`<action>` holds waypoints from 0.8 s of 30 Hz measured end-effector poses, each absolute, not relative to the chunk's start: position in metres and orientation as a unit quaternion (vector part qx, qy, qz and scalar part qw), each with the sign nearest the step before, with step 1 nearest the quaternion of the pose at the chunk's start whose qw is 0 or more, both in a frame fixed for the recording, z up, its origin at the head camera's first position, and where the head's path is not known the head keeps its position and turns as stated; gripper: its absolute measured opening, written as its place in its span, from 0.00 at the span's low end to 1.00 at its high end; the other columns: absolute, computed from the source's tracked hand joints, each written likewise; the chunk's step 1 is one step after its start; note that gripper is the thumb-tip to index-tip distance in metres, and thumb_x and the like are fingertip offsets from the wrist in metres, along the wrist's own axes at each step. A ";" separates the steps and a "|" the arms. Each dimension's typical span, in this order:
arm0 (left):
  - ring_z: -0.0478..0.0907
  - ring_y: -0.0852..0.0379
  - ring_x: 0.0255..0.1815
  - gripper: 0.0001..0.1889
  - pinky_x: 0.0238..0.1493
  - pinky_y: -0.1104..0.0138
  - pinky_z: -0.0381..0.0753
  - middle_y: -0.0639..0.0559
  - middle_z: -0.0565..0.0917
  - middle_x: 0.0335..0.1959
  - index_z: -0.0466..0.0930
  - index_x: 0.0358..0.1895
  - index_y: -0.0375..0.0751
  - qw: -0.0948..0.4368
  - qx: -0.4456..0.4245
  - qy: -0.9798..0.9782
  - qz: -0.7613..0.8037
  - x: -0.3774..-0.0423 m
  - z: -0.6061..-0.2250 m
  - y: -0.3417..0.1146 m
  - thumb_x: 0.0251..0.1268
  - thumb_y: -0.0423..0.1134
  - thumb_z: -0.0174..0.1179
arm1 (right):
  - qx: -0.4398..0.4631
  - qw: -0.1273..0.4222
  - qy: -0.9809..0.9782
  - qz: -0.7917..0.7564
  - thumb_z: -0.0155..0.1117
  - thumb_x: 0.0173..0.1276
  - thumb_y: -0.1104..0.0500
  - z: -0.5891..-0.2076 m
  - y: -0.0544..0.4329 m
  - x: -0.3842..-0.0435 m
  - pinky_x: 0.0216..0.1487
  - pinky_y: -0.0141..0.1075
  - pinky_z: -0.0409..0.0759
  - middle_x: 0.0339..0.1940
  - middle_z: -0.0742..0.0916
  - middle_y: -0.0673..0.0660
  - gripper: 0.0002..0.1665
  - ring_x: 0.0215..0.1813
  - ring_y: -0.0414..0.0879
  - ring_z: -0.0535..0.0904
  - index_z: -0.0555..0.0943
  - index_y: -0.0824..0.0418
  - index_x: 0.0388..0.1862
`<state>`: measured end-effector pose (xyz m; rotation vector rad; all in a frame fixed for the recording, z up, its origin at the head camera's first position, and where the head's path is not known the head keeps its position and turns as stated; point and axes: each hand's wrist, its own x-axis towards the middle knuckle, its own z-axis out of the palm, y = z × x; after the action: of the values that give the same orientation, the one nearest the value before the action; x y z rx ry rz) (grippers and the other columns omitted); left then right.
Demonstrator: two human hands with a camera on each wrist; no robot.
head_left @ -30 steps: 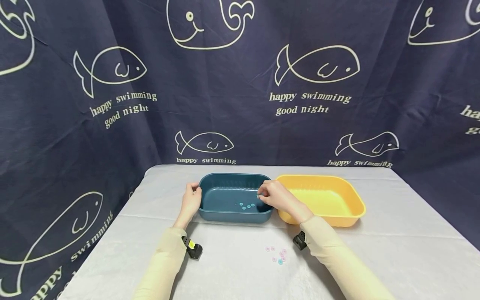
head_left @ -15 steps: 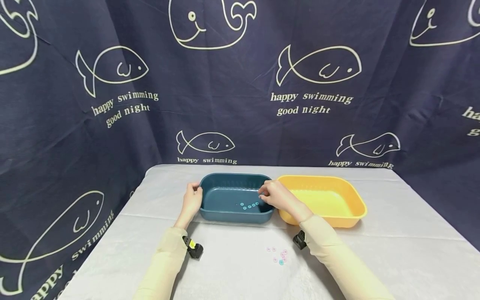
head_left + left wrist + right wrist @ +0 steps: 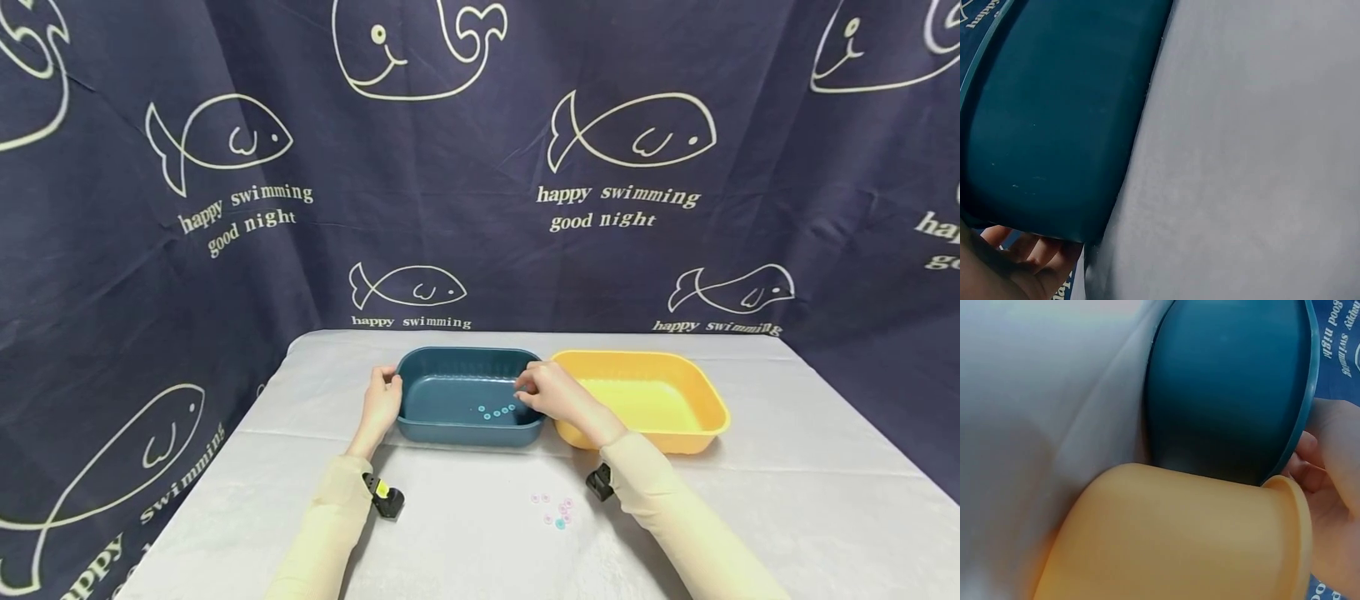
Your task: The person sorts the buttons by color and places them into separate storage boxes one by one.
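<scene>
A dark blue plastic basin [image 3: 468, 435] stands at the middle of the table, with several small round blue buttons [image 3: 497, 413] on its floor. My left hand [image 3: 382, 402] touches the basin's left end; in the left wrist view its fingers [image 3: 1041, 253] reach against the outer wall. Over the basin's right rim hangs my right hand [image 3: 553, 392], its fingers loosely bent inside and nothing showing between them. From the right wrist, that hand appears partly behind the rim. Nearer on the cloth lie several pale pink buttons [image 3: 548, 519] and one blue button [image 3: 560, 524].
A yellow basin [image 3: 637, 442] stands right beside the blue one, under my right wrist. The light grey cloth [image 3: 465, 533] covers the table. Behind it hangs a navy curtain [image 3: 495, 250] with white fish prints.
The right hand has let go of a blue button, which now lies at the right end of the row in the blue basin. Both hands otherwise stay in place.
</scene>
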<state>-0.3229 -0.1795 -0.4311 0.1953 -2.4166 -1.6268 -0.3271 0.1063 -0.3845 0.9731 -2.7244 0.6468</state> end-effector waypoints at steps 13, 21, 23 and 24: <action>0.67 0.38 0.61 0.19 0.60 0.49 0.67 0.33 0.68 0.60 0.60 0.61 0.31 0.104 0.061 -0.825 -0.552 -0.321 -0.428 -0.178 0.72 0.36 0.38 | 0.344 0.118 -0.904 0.224 0.68 0.58 0.62 -0.378 0.117 -0.312 0.27 0.28 0.69 0.21 0.76 0.50 0.09 0.24 0.38 0.67 0.86 0.67 0.35; 0.66 0.38 0.62 0.19 0.61 0.49 0.67 0.33 0.67 0.60 0.60 0.61 0.31 0.096 0.061 -0.828 -0.550 -0.323 -0.430 -0.181 0.73 0.36 0.38 | 0.347 0.149 -0.897 0.229 0.68 0.58 0.60 -0.378 0.127 -0.297 0.29 0.28 0.70 0.18 0.76 0.47 0.08 0.26 0.37 0.68 0.85 0.65 0.32; 0.66 0.38 0.62 0.19 0.61 0.48 0.66 0.33 0.67 0.60 0.60 0.61 0.31 0.095 0.062 -0.829 -0.548 -0.323 -0.431 -0.181 0.72 0.36 0.37 | 0.343 0.151 -0.898 0.231 0.68 0.58 0.60 -0.378 0.128 -0.292 0.30 0.29 0.71 0.18 0.76 0.47 0.08 0.26 0.38 0.68 0.85 0.64 0.32; 0.66 0.38 0.61 0.19 0.60 0.48 0.66 0.33 0.67 0.60 0.59 0.61 0.31 0.094 0.062 -0.830 -0.546 -0.323 -0.431 -0.181 0.73 0.36 0.37 | 0.342 0.152 -0.898 0.232 0.68 0.58 0.60 -0.378 0.130 -0.290 0.30 0.29 0.71 0.18 0.76 0.47 0.07 0.27 0.38 0.68 0.85 0.64 0.32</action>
<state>-0.3228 -0.1806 -0.4309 0.1838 -2.4615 -1.6201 -0.2904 0.1296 -0.3780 0.9813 -2.5774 0.6654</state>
